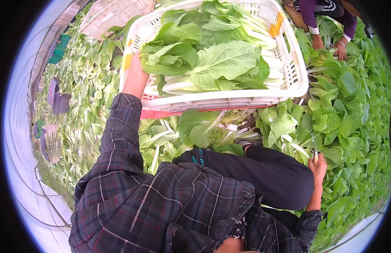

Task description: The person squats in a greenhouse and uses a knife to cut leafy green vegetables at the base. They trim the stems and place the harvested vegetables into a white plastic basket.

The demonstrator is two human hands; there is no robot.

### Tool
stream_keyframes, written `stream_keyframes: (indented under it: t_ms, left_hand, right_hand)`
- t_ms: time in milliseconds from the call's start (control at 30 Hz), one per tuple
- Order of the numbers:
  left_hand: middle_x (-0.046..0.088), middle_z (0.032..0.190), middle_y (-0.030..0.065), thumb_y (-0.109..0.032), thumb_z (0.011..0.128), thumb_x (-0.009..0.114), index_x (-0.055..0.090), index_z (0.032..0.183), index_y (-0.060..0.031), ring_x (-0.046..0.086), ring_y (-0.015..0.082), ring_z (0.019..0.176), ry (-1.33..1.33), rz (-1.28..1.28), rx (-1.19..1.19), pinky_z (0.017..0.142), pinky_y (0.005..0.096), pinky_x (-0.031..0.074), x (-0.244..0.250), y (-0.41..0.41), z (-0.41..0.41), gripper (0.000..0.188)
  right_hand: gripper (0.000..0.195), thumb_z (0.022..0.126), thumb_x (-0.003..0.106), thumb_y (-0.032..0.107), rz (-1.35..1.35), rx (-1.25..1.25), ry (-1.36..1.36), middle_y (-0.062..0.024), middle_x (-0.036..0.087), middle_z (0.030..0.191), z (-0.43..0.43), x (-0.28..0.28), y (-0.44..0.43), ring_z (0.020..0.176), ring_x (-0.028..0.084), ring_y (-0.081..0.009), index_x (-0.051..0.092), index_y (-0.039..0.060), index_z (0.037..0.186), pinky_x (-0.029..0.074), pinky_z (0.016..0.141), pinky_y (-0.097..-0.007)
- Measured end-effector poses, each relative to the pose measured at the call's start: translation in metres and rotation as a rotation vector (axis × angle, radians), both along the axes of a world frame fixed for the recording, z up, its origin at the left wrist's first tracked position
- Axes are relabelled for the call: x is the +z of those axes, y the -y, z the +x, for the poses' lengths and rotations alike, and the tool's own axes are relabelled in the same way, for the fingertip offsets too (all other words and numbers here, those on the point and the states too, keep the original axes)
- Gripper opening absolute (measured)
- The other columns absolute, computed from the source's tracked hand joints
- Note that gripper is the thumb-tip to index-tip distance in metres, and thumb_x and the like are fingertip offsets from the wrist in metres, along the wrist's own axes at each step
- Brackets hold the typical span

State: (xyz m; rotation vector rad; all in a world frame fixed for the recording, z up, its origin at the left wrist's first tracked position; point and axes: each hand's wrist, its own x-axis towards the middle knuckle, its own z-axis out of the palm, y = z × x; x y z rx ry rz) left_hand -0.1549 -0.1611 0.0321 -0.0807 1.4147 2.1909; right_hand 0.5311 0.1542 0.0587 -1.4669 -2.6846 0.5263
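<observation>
My left hand [137, 76] is at the left end of a white plastic crate [220, 94], its fingers hidden behind the leaves of a leafy green cabbage head [171, 58]. Whether it grips the crate or the head, I cannot tell. Many pale-stemmed leafy greens [227, 60] lie in the crate, their white stems mostly to the right. Low on the right, beside my bent knee, my right hand [318, 167] is closed around the wooden handle of a small curved-blade knife [315, 151]. The blade points away from me, over the leaves.
Uncut greens [350, 126] grow densely along the right. Another person's hands [339, 50] reach into plants at the upper right. Cut leaves [91, 110] cover the ground at left. A pinkish crate [116, 15] stands at the upper left, a green crate [60, 47] farther off.
</observation>
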Motion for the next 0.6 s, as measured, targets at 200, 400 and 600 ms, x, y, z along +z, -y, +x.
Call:
stream_keyframes:
  t_ms: [200, 400, 600]
  left_hand:
    - [0.053, 0.139, 0.0221, -0.032, 0.103, 0.039, 0.049, 0.137, -0.001, 0.053, 0.0385, 0.125, 0.068, 0.196, 0.058, 0.109, 0.053, 0.041, 0.009, -0.008, -0.014, 0.047]
    - [0.048, 0.147, 0.0143, -0.044, 0.102, 0.037, 0.047, 0.142, -0.0069, 0.048, 0.0346, 0.132, 0.111, 0.168, 0.013, 0.112, 0.051, 0.037, -0.026, -0.022, 0.012, 0.055]
    - [0.05, 0.145, 0.0147, -0.053, 0.099, 0.024, 0.046, 0.144, -0.0107, 0.049, 0.0354, 0.131, 0.055, 0.13, -0.007, 0.11, 0.051, 0.04, -0.012, -0.027, 0.011, 0.066]
  right_hand:
    - [0.023, 0.079, 0.071, 0.012, -0.13, -0.057, 0.012, -0.023, 0.061, 0.078, 0.002, -0.021, 0.001, 0.07, 0.057, -0.0434, 0.054, 0.0028, 0.091, 0.047, 0.064, -0.0476]
    - [0.026, 0.078, 0.072, 0.015, -0.087, 0.03, 0.03, -0.0225, 0.062, 0.081, -0.016, -0.028, 0.0, 0.073, 0.06, -0.0446, 0.053, 0.0038, 0.092, 0.047, 0.064, -0.0485]
    - [0.025, 0.078, 0.071, 0.014, -0.107, 0.038, -0.002, -0.0218, 0.061, 0.078, -0.022, -0.012, 0.011, 0.073, 0.059, -0.0443, 0.052, 0.0028, 0.09, 0.046, 0.064, -0.0485]
